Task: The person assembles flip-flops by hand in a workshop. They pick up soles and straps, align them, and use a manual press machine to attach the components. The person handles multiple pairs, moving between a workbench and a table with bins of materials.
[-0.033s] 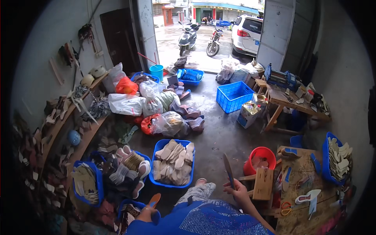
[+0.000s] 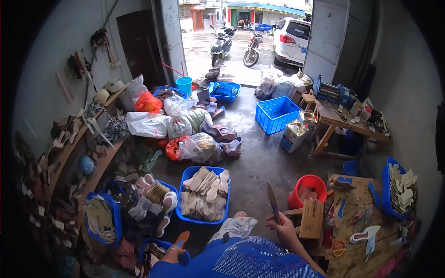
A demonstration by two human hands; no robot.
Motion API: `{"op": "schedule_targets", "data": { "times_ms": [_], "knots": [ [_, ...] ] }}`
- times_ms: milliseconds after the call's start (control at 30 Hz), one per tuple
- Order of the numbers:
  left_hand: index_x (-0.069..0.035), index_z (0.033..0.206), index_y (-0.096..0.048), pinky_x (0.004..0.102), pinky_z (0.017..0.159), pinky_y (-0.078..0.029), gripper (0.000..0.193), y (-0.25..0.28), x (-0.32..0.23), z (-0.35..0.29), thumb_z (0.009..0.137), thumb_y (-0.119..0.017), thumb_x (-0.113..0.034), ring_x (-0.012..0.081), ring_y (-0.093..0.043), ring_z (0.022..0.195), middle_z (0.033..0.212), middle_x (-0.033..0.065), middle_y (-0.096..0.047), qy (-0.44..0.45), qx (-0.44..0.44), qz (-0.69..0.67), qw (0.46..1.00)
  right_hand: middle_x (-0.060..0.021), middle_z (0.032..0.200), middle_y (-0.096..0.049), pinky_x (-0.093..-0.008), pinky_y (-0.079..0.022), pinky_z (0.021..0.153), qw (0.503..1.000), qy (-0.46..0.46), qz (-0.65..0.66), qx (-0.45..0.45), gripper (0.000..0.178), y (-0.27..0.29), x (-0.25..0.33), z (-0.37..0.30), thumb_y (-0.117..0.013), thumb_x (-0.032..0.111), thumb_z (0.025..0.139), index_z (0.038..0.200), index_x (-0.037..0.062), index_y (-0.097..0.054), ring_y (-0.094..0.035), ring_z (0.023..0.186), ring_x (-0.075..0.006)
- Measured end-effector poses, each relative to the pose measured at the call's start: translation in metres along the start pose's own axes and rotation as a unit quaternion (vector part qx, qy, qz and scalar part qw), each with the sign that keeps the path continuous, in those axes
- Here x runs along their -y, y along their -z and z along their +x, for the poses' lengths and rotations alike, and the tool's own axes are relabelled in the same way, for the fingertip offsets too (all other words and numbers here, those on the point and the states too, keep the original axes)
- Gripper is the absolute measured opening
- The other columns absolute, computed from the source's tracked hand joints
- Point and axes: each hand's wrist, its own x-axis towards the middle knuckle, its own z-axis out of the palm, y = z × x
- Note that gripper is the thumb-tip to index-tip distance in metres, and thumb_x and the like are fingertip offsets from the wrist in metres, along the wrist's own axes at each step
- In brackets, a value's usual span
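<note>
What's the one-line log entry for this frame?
right hand: holds knife blade up | left hand: holds orange sole piece | ahead: blue basket of soles

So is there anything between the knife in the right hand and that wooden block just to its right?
Nothing visible. The right hand holds the knife blade up, just left of the wooden block. The gap between them shows only the edge of the low wooden stand. The red bucket sits behind the block, out of the way.

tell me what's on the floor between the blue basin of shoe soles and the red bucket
In the head view, only bare concrete floor lies between the basin of soles and the red bucket; the right hand holds a knife upright nearer the camera.
</note>
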Motion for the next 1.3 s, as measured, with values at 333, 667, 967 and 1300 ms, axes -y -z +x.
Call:
{"op": "schedule_targets", "data": {
  "times_ms": [333,667,967,1300],
  "knots": [
    [-0.012,0.131,-0.047,0.0396,0.088,-0.050,0.074,0.147,-0.367,0.152,0.064,-0.072,-0.031,0.0322,-0.063,0.101,0.113,0.0190,-0.062,-0.268,-0.115,0.039,0.956,-0.0096,0.103,-0.062,-0.0257,-0.048,0.072,0.995,0.050,-0.039,-0.080,0.045,0.006,0.057,0.157,-0.064,0.012,0.086,0.127,0.0020,-0.046,-0.064,0.085,-0.0173],
    [-0.001,0.126,-0.044,0.0398,0.086,-0.047,0.069,0.227,-0.600,-0.019,0.073,-0.070,-0.036,0.0318,-0.062,0.097,0.106,0.0218,-0.062,-0.566,0.071,-0.115,0.813,-0.0042,0.090,-0.060,-0.0265,-0.050,0.063,0.952,0.108,0.052,-0.283,0.045,0.034,0.066,0.224,-0.063,0.007,0.086,0.128,0.0013,-0.047,-0.062,0.072,-0.0126],
    [-0.003,0.141,-0.029,0.0287,0.094,-0.042,0.081,0.267,-0.581,-0.169,0.078,-0.074,-0.026,0.0125,-0.052,0.107,0.118,0.0076,-0.054,-0.664,0.429,-0.112,0.603,-0.0091,0.112,-0.058,-0.0240,-0.048,0.073,0.902,0.270,0.129,-0.311,0.044,0.078,0.142,0.253,-0.062,0.016,0.088,0.127,0.0013,-0.048,-0.060,0.087,-0.0138],
    [-0.003,0.127,-0.047,0.0345,0.096,-0.042,0.066,0.269,-0.553,-0.136,0.077,-0.075,-0.035,0.0198,-0.056,0.107,0.115,0.0100,-0.059,-0.621,0.503,-0.212,0.563,-0.0052,0.116,-0.055,-0.0262,-0.043,0.089,0.975,0.202,-0.010,-0.097,0.065,0.042,0.171,0.281,-0.068,0.009,0.078,0.136,0.0028,-0.040,-0.053,0.103,-0.0123]
  ]
}}
